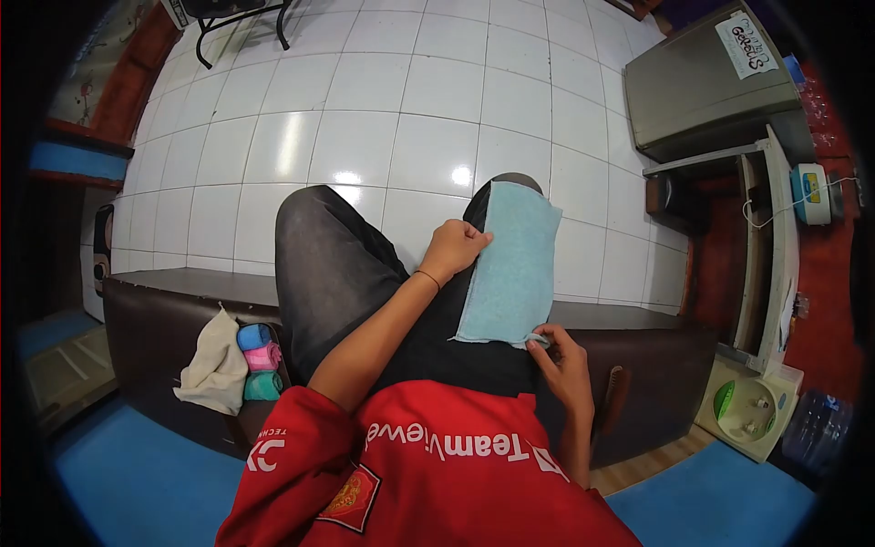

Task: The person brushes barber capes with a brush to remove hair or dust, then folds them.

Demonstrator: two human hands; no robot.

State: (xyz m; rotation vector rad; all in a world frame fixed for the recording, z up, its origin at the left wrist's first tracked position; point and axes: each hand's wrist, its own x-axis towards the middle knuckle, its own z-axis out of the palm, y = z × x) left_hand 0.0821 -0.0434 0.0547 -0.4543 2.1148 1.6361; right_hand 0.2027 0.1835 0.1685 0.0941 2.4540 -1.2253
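Note:
A light blue cloth (512, 264), apparently folded into a long rectangle, lies flat over my right thigh. At its left edge my left hand (456, 250) is closed, thumb and fingers pinching the border. My right hand (561, 362) pinches the near right corner, where a small bit of fabric is bunched up. On the dark brown bench to my left sit three rolled cloths: a blue roll (253, 336), a pink roll (263, 356) and a green roll (263, 386). Beside them a cream cloth (214, 366) lies crumpled.
I sit on a dark brown bench (670, 369). A brown, brush-like object (615, 399) lies by my right arm. White floor tiles (437, 137) stretch ahead. To the right stand a grey refrigerator (702, 87), a wooden shelf (775, 246) and a cream fan-like appliance (747, 408).

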